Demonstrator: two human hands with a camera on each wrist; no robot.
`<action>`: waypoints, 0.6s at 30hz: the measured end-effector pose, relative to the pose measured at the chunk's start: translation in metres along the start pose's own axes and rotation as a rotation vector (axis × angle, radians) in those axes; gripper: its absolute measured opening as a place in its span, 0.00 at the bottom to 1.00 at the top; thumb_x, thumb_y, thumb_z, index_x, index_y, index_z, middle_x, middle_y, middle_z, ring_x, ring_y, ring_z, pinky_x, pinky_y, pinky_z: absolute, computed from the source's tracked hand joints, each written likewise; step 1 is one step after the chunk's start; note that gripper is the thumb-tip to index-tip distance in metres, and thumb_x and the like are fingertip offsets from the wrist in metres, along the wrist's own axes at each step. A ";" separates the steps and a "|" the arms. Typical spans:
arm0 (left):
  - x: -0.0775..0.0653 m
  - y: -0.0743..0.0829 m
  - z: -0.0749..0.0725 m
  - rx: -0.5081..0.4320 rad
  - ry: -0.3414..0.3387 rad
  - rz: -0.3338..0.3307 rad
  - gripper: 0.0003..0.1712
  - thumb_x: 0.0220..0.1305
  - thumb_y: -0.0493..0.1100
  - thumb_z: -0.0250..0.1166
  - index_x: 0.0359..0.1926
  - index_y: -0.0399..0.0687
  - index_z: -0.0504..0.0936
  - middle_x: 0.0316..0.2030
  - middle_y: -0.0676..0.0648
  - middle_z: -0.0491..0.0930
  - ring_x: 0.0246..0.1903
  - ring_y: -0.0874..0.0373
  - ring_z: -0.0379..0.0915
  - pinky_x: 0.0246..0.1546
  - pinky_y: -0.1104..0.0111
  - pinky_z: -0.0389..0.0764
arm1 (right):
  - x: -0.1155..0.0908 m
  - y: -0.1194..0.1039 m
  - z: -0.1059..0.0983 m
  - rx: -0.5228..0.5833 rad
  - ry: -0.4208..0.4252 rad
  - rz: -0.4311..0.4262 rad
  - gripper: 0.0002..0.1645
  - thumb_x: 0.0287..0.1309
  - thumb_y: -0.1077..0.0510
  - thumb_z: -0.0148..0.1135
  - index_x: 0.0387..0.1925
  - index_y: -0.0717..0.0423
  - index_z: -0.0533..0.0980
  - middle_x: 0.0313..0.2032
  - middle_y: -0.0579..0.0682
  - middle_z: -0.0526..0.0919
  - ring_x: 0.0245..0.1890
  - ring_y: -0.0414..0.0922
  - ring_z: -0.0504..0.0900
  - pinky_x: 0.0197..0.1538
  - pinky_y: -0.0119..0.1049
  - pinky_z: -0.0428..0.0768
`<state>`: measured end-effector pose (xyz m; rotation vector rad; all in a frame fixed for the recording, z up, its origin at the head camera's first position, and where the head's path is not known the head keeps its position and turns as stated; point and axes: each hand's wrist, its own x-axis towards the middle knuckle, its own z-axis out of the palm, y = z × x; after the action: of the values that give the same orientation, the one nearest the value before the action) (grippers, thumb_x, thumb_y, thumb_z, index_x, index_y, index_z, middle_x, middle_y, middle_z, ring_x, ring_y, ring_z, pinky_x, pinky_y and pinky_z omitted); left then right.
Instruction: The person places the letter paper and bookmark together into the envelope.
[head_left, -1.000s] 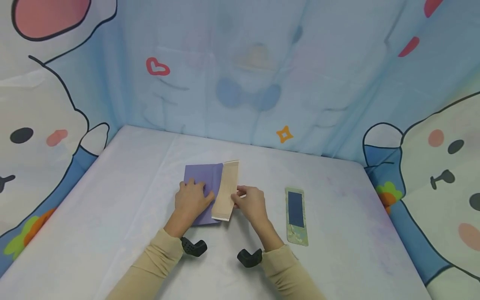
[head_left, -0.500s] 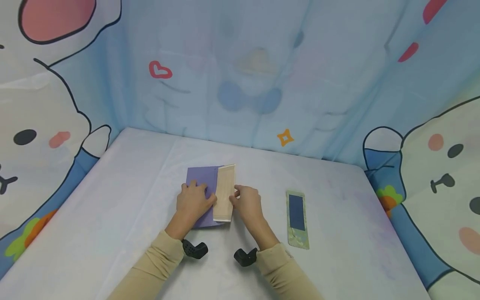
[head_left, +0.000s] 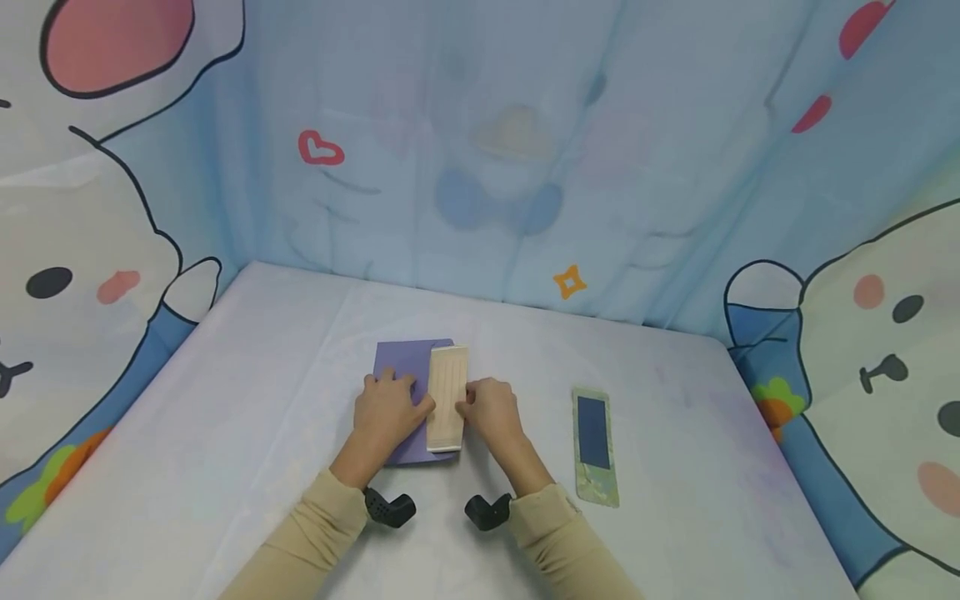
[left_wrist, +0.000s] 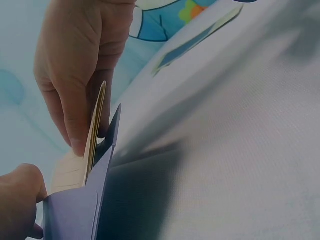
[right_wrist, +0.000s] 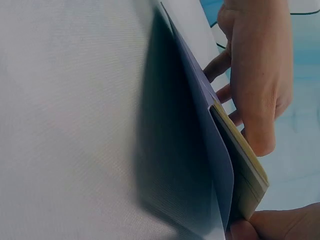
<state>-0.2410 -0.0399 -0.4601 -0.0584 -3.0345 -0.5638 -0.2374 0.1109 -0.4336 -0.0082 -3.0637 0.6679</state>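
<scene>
In the head view, a purple folder (head_left: 405,358) lies on the white table, with a narrow cream paper panel (head_left: 447,392) along its right side. My left hand (head_left: 386,412) rests spread on the folder, its thumb at the panel's left edge. My right hand (head_left: 491,408) pinches the panel's right edge between thumb and fingers. The left wrist view shows the panel (left_wrist: 94,135) as thin layers standing up from the folder (left_wrist: 75,210). Seen by the right wrist camera, a purple flap (right_wrist: 215,145) stands apart below the panel's yellowish edge (right_wrist: 240,140).
A slim green card-like piece (head_left: 597,487) with a dark blue rectangle lies to the right of the hands. Black devices (head_left: 390,508) are worn at both wrists. A blue cartoon-printed curtain (head_left: 502,242) hangs behind and beside the white table (head_left: 697,467).
The cream panel has swung from a slant to nearly straight and shifted left over the folder, the right hand moving left with it. Lengthwise lines now show on it. The left hand stays on the folder.
</scene>
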 end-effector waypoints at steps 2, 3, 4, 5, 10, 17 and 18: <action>0.000 0.000 0.000 0.003 -0.001 -0.002 0.32 0.53 0.62 0.50 0.54 0.52 0.76 0.51 0.39 0.72 0.46 0.41 0.67 0.37 0.52 0.76 | 0.001 0.001 0.001 0.015 -0.010 0.012 0.10 0.46 0.57 0.65 0.18 0.56 0.74 0.14 0.44 0.73 0.14 0.37 0.67 0.16 0.27 0.62; 0.000 0.000 0.000 0.004 -0.003 -0.002 0.32 0.53 0.62 0.50 0.54 0.52 0.76 0.50 0.39 0.72 0.46 0.41 0.67 0.37 0.52 0.75 | 0.002 0.001 0.002 0.020 -0.015 0.017 0.09 0.46 0.57 0.65 0.19 0.57 0.75 0.15 0.45 0.73 0.15 0.37 0.67 0.16 0.27 0.62; 0.000 0.000 0.000 0.003 -0.003 -0.003 0.32 0.53 0.62 0.50 0.54 0.52 0.76 0.50 0.39 0.72 0.46 0.41 0.67 0.37 0.52 0.75 | 0.002 0.001 0.003 0.027 -0.019 0.021 0.08 0.46 0.58 0.65 0.20 0.57 0.76 0.15 0.45 0.73 0.15 0.37 0.68 0.17 0.27 0.63; 0.001 0.000 0.000 0.002 -0.003 -0.004 0.32 0.53 0.62 0.50 0.54 0.52 0.76 0.50 0.39 0.72 0.46 0.41 0.67 0.37 0.52 0.75 | 0.003 0.001 0.003 0.033 -0.020 0.025 0.07 0.46 0.58 0.65 0.23 0.58 0.77 0.16 0.45 0.74 0.16 0.37 0.68 0.17 0.26 0.63; 0.000 0.000 0.002 0.000 0.001 -0.006 0.32 0.52 0.62 0.51 0.54 0.52 0.76 0.50 0.39 0.72 0.46 0.41 0.67 0.37 0.51 0.75 | 0.006 0.002 0.008 0.052 -0.019 0.021 0.12 0.46 0.57 0.65 0.33 0.59 0.81 0.19 0.45 0.76 0.18 0.37 0.70 0.19 0.26 0.64; -0.003 0.002 0.006 0.012 0.033 0.017 0.30 0.52 0.62 0.50 0.52 0.52 0.77 0.48 0.39 0.73 0.44 0.41 0.67 0.34 0.52 0.75 | 0.006 0.001 0.017 0.118 -0.015 0.007 0.18 0.45 0.57 0.66 0.41 0.59 0.80 0.20 0.44 0.78 0.18 0.36 0.72 0.20 0.26 0.67; -0.004 0.002 0.006 0.012 0.038 0.019 0.30 0.53 0.62 0.51 0.52 0.52 0.77 0.48 0.39 0.73 0.44 0.41 0.67 0.33 0.52 0.75 | 0.006 0.001 0.018 0.129 -0.014 -0.001 0.18 0.45 0.58 0.66 0.41 0.58 0.80 0.20 0.44 0.78 0.18 0.36 0.72 0.21 0.27 0.68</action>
<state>-0.2375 -0.0358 -0.4649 -0.0747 -2.9971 -0.5389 -0.2431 0.1043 -0.4505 -0.0018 -3.0273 0.8681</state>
